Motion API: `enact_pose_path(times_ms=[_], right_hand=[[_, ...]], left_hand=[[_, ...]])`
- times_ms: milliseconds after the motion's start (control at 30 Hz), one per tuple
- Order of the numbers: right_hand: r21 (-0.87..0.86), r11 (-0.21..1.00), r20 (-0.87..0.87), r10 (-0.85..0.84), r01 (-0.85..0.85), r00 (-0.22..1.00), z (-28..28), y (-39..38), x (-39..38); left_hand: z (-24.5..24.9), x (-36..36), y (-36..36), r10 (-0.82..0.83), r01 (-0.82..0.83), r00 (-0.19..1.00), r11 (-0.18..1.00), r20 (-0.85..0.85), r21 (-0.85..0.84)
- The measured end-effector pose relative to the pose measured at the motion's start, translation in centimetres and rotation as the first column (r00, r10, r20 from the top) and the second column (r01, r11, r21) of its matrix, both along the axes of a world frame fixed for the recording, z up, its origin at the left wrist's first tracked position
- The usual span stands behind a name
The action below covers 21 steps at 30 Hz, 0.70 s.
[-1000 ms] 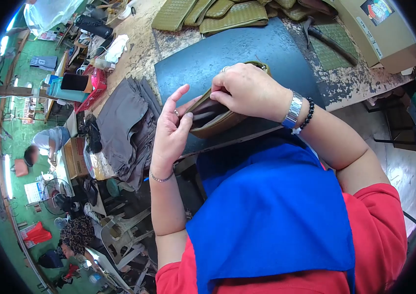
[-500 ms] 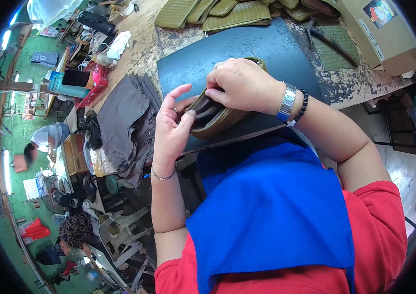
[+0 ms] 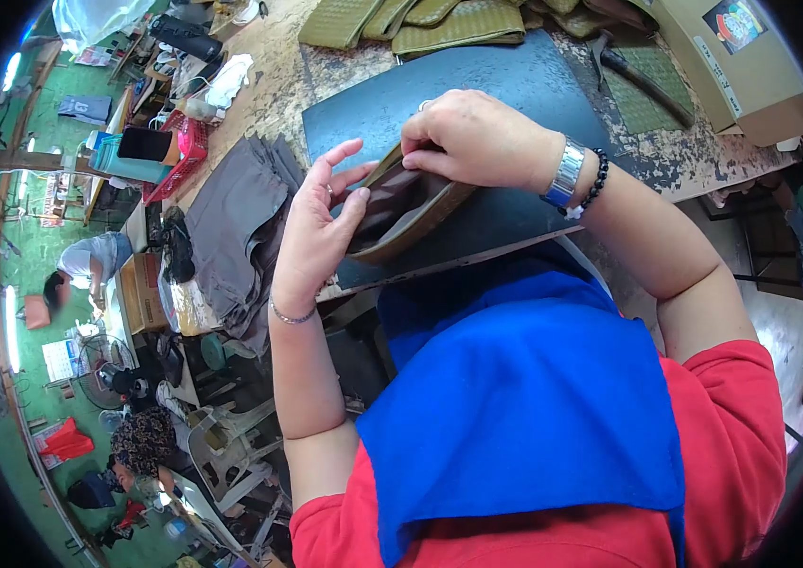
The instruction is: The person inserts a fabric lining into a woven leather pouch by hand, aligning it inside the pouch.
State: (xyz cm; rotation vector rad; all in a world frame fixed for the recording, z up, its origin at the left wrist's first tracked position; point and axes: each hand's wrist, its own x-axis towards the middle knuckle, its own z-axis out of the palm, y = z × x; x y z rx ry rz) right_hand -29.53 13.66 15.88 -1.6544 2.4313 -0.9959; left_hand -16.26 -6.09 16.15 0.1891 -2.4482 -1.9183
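Note:
An olive leather pouch [image 3: 411, 232] with a dark brown lining is held over a dark board [image 3: 553, 104] on the worktable, its mouth spread apart. My left hand [image 3: 318, 227] grips the pouch's left end, thumb at the opening and index finger raised. At the upper rim, my right hand [image 3: 482, 142] has its fingers closed in a pinch on the edge. The right hand and wrist hide part of the pouch's far end.
Grey leather pieces [image 3: 236, 218] lie stacked at the left. Olive woven pieces [image 3: 458, 28] are along the back. A hammer [image 3: 643, 80] rests on a woven panel beside a cardboard box [image 3: 732, 71]. A red basket [image 3: 191, 147] stands farther left; two people are beyond.
My left hand has shifted left with its end of the pouch, and my right hand has moved slightly up and right. More of the pouch's brown lining shows.

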Motion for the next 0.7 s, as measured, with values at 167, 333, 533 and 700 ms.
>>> enact_pose_path(times_ms=[167,333,533,700], right_hand=[[0.001,0.999,-0.021,-0.051,0.052,0.998,-0.2,-0.3,-0.1],[-0.021,0.998,-0.011,-0.063,0.063,0.998,-0.6,-0.6,-0.2],[0.003,0.998,0.004,-0.067,0.067,0.998,-0.3,-0.8,-0.2],[-0.01,0.998,-0.122,-0.067,0.066,0.99,-1.0,-1.5,-0.3]], left_hand=[[-0.1,-0.4,-0.7,-0.077,0.075,0.995,0.996,0.066,0.039],[0.1,-0.6,0.1,-0.087,0.082,0.995,0.991,0.048,0.104],[0.1,-0.8,0.1,-0.083,0.082,0.996,0.996,0.041,0.029],[0.5,-2.2,0.8,-0.023,0.028,0.999,0.994,0.043,-0.106]])
